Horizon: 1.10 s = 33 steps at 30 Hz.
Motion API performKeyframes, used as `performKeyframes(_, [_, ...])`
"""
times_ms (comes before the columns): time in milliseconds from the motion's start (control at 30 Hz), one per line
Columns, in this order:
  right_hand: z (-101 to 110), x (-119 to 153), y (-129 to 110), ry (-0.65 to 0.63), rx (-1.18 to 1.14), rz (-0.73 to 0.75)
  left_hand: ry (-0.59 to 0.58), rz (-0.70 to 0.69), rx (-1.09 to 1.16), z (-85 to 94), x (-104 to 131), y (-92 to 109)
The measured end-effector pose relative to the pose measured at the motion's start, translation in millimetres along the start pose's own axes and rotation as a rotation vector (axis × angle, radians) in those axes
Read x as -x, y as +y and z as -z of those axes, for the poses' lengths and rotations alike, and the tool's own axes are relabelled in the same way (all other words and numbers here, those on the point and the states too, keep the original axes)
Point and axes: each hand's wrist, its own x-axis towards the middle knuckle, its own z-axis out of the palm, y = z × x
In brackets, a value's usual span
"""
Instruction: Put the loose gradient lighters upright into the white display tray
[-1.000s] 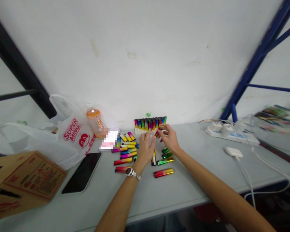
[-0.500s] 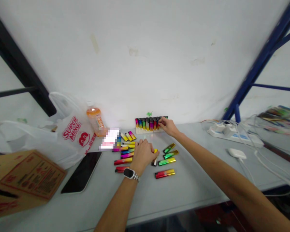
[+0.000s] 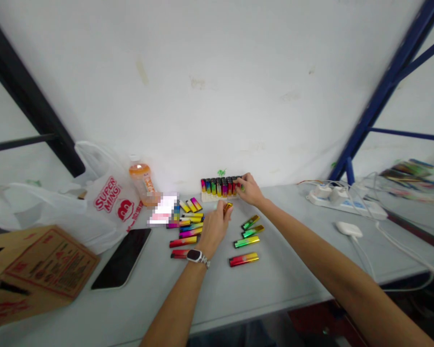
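Observation:
My left hand [image 3: 215, 226] is closed on a lighter [image 3: 228, 207], whose gold end shows above the fingers. At the back, my right hand [image 3: 251, 189] pinches a lighter at the right end of a white rack [image 3: 210, 197]; the fingers hide most of it. Several multicoloured lighters [image 3: 219, 186] with black tops stand upright in that rack. Loose lighters lie flat on both sides of my left hand: green and gold ones [image 3: 246, 242] and a red and gold one [image 3: 243, 260] to the right, red, purple and yellow ones [image 3: 183, 241] to the left.
A grey table [image 3: 275, 279] meets a white wall. On the left are a cardboard box [image 3: 47, 270], a plastic bag [image 3: 101, 212], a phone [image 3: 123, 260], an orange drink bottle [image 3: 143, 183] and a blurred-out sheet [image 3: 163, 209]. A power strip [image 3: 347, 202] and white charger [image 3: 348, 229] sit right.
My left hand has lifted a lighter off the table and moved it up toward the rack. My right hand stays at the rack's right end. The view has shifted slightly.

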Motion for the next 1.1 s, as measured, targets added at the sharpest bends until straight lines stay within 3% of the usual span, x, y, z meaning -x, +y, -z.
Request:
performKeyframes(133, [5.1, 13.7, -13.7, 0.065, -0.027, -0.039, 0.057, -0.007, 0.151, -1.4, -3.1, 0.1])
performKeyframes(333, [7.5, 45.8, -42.5, 0.208, -0.354, -0.202, 0.077, -0.11, 0.445, -5.6, -8.3, -4.1])
performKeyframes(433, [7.6, 59.2, -54.8, 0.223, -0.486, -0.254, 0.098, -0.046, 0.595, -5.6, -8.9, -6.3])
performKeyframes(567, [9.2, 68.3, -64.1, 0.193, -0.563, -0.247, 0.239, 0.031, 0.793, -7.9, -9.8, -8.4])
performKeyframes(733, [8.2, 70.2, -66.0, 0.191, -0.61, -0.307, 0.289, 0.086, 0.822, -16.7, -11.0, -8.6])
performKeyframes(933, [5.9, 70.3, -67.8, 0.193, -0.628, -0.317, 0.2, 0.058, 1.181, -30.0, -11.0, -1.2])
performKeyframes(1100, [6.8, 70.0, -67.5, 0.199, -0.626, -0.322, 0.213, 0.08, 1.238, -25.3, -8.4, 5.6])
